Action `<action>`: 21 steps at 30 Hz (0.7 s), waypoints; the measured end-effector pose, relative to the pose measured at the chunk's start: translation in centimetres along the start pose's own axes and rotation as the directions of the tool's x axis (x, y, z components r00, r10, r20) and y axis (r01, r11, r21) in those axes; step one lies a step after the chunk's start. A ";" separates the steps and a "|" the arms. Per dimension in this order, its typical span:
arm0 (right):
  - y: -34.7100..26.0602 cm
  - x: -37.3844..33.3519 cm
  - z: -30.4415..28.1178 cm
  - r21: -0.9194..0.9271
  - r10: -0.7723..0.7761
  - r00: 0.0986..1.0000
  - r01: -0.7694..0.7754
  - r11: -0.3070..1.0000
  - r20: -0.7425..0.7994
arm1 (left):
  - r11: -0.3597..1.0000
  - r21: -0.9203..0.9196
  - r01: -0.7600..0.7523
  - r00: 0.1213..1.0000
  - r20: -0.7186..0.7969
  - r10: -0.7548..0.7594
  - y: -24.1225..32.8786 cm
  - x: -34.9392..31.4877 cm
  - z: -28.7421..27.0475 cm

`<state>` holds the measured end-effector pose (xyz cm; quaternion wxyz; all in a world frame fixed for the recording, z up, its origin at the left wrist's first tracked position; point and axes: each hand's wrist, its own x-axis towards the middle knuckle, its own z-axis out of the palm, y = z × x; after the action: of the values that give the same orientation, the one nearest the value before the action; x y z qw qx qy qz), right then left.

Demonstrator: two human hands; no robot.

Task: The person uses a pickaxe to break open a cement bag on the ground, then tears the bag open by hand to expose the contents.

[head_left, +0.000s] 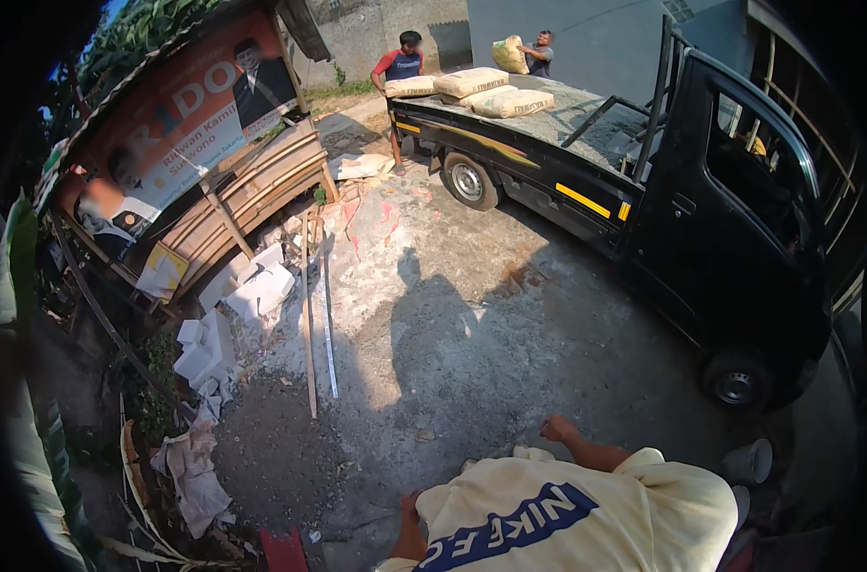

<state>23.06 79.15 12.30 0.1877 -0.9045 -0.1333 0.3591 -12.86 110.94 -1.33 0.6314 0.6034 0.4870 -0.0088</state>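
Observation:
My right hand (555, 428) is held out ahead of my pale yellow shirt (586, 510), over the grey ground. Its fingers look curled, and no object shows in them. Lower and to the left, my left hand (410, 503) hangs beside the shirt, partly hidden by it; its fingers are too small and dim to read. Neither hand touches anything that I can see. The black pickup truck (557, 181) stands ahead to the right, with filled sacks (513, 103) lying on the grey load in its bed.
One person (402, 65) stands by the tailgate; another (540, 59) holds a sack (510, 55) behind the truck. To the left, white blocks (262, 286) and rubble lie beside a wooden pole (309, 324) and a metal strip (329, 329). A bucket (748, 461) stands at right.

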 end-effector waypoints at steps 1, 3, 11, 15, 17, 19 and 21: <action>-0.1 -0.1 -0.2 0.006 0.012 1.000 -0.012 1.000 -0.006 | 1.000 -0.011 0.015 0.996 0.085 -0.014 0.7 -0.4 0.1; 0.2 -0.1 -0.4 0.018 0.039 0.999 -0.039 0.999 -0.003 | 0.997 0.079 -0.027 0.995 0.093 0.019 2.8 -2.1 0.6; 0.9 1.4 0.4 -0.009 -0.061 0.998 0.061 0.998 0.018 | 0.998 0.001 -0.057 0.998 0.008 0.057 2.4 -1.9 0.6; 1.6 1.9 1.2 0.018 -0.086 0.996 0.086 0.996 0.005 | 0.980 -0.167 0.108 0.994 0.023 -0.105 1.7 -1.3 0.9; 2.5 2.3 1.5 -0.002 -0.095 0.995 0.095 0.996 -0.016 | 0.989 -0.118 0.085 0.996 0.014 -0.084 0.6 0.0 1.1; 2.1 2.1 1.6 -0.025 -0.119 0.993 0.118 0.993 -0.025 | 0.999 -0.032 0.021 0.998 -0.062 -0.023 -1.1 1.0 0.7; 1.5 1.9 1.2 0.034 -0.087 0.996 0.086 0.996 0.001 | 0.999 0.003 0.032 0.999 -0.036 -0.032 -2.0 1.2 0.0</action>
<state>23.71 78.86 9.68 0.2180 -0.8941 -0.1665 0.3540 -13.41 111.15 -3.59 0.6212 0.5969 0.5077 -0.0089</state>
